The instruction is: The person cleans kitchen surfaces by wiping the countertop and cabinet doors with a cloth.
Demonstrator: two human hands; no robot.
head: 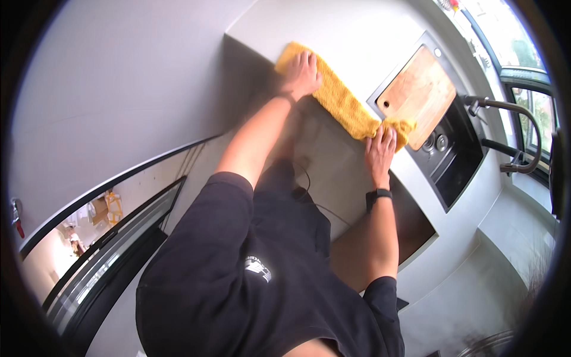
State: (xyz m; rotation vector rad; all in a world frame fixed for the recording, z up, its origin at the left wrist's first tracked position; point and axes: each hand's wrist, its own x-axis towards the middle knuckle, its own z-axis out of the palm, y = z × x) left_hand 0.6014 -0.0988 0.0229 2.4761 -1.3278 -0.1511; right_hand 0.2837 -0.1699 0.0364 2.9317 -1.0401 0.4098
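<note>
A yellow terry towel (341,100) stretches along the front edge of the white countertop (352,40). My left hand (304,75) is on its far left part, fingers bent over the fabric. At the other end, my right hand (381,145) grips a bunched portion of the towel beside the sink. That bunched end overlaps the near corner of a wooden cutting board (417,96), which lies across part of the dark sink (459,151). Some of the towel is hidden under my fingers.
A dark gooseneck faucet (533,129) curves at the right, below the window (531,107). Left of the counter rises a large pale grey panel (134,80). Below the counter front is a dark cabinet face (410,223). A glass-paned frame (120,241) stands at lower left.
</note>
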